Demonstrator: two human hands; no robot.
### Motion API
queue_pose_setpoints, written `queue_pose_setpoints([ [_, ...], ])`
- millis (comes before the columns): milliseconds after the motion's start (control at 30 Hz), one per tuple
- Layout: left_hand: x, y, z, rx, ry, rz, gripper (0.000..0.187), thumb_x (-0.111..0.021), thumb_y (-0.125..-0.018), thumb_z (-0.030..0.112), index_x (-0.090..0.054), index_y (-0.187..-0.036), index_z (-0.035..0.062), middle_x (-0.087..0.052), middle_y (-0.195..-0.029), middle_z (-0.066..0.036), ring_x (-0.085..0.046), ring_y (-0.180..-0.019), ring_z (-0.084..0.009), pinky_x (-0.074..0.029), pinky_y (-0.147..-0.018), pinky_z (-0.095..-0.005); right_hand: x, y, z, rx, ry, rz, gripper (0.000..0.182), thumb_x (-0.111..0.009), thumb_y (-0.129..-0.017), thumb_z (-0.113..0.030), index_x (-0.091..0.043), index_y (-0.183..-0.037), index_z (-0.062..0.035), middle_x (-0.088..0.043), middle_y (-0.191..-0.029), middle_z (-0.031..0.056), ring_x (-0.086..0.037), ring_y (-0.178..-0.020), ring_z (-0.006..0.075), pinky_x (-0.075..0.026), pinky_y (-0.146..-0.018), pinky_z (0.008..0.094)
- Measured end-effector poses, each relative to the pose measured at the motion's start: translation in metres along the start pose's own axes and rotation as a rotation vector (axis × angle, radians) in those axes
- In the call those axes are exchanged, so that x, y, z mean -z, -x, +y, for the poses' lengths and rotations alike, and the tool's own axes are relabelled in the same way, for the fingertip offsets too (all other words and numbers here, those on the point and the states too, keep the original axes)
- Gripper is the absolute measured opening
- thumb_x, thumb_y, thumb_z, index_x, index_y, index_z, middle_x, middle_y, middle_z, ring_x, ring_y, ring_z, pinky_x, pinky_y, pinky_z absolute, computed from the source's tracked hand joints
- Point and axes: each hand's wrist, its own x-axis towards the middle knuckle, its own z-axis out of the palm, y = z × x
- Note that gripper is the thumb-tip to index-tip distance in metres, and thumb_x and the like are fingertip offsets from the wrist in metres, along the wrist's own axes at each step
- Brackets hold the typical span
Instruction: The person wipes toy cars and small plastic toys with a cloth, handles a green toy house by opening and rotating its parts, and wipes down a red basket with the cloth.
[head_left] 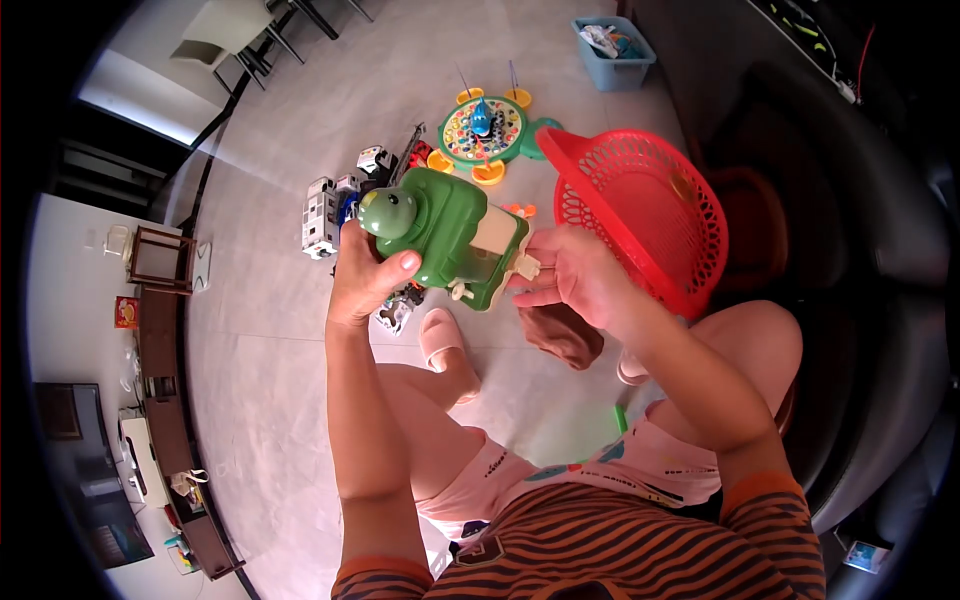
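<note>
A green toy (445, 232) with a rounded animal head and a cream panel on its body is held up in front of me, tilted on its side. My left hand (368, 275) is wrapped round its head end, the thumb lying on the green body. At the other end, my right hand (575, 272) has its fingers at the cream part of the toy's base; the fingertips are partly hidden there. Below the right hand, a brown bag-like item (560, 335) lies on the floor.
A red basket (715, 235) stands right of the toy. Beyond are a round fishing toy (483, 130) and a blue bin (615, 72). White toy vehicles (320, 218) lie at the left. A black sofa (850, 290) is on the right.
</note>
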Motion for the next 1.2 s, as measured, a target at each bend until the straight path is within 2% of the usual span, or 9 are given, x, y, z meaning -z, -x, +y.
queue_pose_setpoints([
  [100,0.001,0.004,-0.003,0.054,0.123,-0.067,0.075,-0.081,-0.056,0.049,-0.057,-0.1,-0.0058,-0.061,-0.09,-0.007,-0.057,-0.079,-0.014,-0.047,-0.071,-0.0278,-0.001,0.0,-0.003,-0.113,-0.072,-0.019,0.066,-0.042,-0.086,-0.061,-0.049,-0.119,-0.0048,-0.058,-0.115,0.0124,-0.059,-0.103,0.0272,-0.048,-0.083,0.0499],
  [200,-0.007,0.0,0.001,0.062,0.185,-0.154,0.071,-0.083,-0.055,0.043,-0.059,-0.1,-0.0059,-0.062,-0.087,-0.005,-0.058,-0.078,-0.0118,-0.047,-0.07,-0.0254,-0.004,0.001,0.0,-0.209,-0.192,-0.255,0.07,-0.038,-0.085,-0.066,-0.045,-0.126,-0.0098,-0.054,-0.121,0.0112,-0.055,-0.11,0.0285,-0.046,-0.084,0.0521],
  [333,-0.012,-0.005,0.005,0.065,0.216,-0.239,0.056,-0.08,-0.064,0.038,-0.062,-0.095,-0.0053,-0.063,-0.081,-0.003,-0.057,-0.073,-0.0077,-0.046,-0.067,-0.0223,-0.015,0.007,0.019,-0.204,-0.322,-0.242,0.055,-0.035,-0.093,-0.052,-0.042,-0.129,-0.0114,-0.053,-0.122,0.0106,-0.056,-0.109,0.0286,-0.049,-0.086,0.0502],
  [467,-0.022,-0.012,-0.009,0.021,0.07,0.06,0.033,-0.068,-0.082,0.03,-0.065,-0.088,-0.0026,-0.057,-0.07,0.003,-0.046,-0.064,-0.0041,-0.038,-0.057,-0.0208,-0.017,0.006,0.023,-0.144,-0.398,-0.164,0.048,-0.035,-0.095,-0.046,-0.044,-0.126,-0.0098,-0.054,-0.121,0.0094,-0.056,-0.108,0.027,-0.052,-0.084,0.0471],
  [600,-0.035,-0.011,0.002,-0.134,0.052,0.075,0.031,-0.075,-0.076,0.023,-0.066,-0.095,-0.0006,-0.046,-0.058,0.007,-0.035,-0.053,-0.0021,-0.028,-0.048,-0.0192,-0.013,-0.001,0.014,0.071,-0.439,-0.124,0.044,-0.032,-0.097,-0.042,-0.046,-0.125,-0.0103,-0.055,-0.12,0.0114,-0.058,-0.106,0.0266,-0.049,-0.088,0.0469],
  [667,-0.047,-0.011,0.004,-0.055,-0.364,0.008,0.049,-0.086,-0.06,0.025,-0.067,-0.098,0.0006,-0.046,-0.057,0.007,-0.032,-0.05,-0.0013,-0.026,-0.044,-0.0197,-0.014,0.001,0.006,0.169,-0.399,-0.139,0.045,-0.035,-0.096,-0.042,-0.043,-0.127,-0.0112,-0.052,-0.125,0.0105,-0.057,-0.107,0.0257,-0.048,-0.091,0.0468],
  [900,-0.044,-0.019,-0.007,-0.149,0.046,-0.065,0.035,-0.084,-0.064,0.015,-0.067,-0.091,-0.0002,-0.063,-0.07,0.001,-0.041,-0.054,-0.0006,-0.03,-0.046,-0.0189,-0.023,0.012,-0.025,0.39,-0.121,-0.177,0.064,-0.053,-0.092,-0.027,-0.014,-0.141,-0.0194,-0.043,-0.131,0.0073,-0.055,-0.108,0.0224,-0.057,-0.074,0.0388],
  [967,-0.042,-0.017,-0.002,-0.19,0.181,-0.053,0.034,-0.083,-0.065,0.015,-0.067,-0.09,-0.0003,-0.062,-0.071,0.002,-0.038,-0.055,-0.001,-0.028,-0.046,-0.0188,-0.024,0.014,-0.028,0.395,-0.033,-0.195,0.067,-0.057,-0.089,-0.026,-0.015,-0.141,-0.018,-0.042,-0.131,0.0076,-0.056,-0.107,0.0229,-0.057,-0.074,0.0393],
  [1200,-0.031,-0.013,0.005,-0.213,-0.11,-0.015,0.032,-0.083,-0.065,0.023,-0.068,-0.082,-0.0004,-0.046,-0.057,0.003,-0.034,-0.051,-0.005,-0.027,-0.045,-0.0235,-0.021,0.01,-0.023,0.417,0.148,-0.181,0.07,-0.077,-0.072,-0.014,-0.032,-0.125,-0.0031,-0.049,-0.119,0.0111,-0.055,-0.105,0.0202,-0.055,-0.074,0.0345],
])
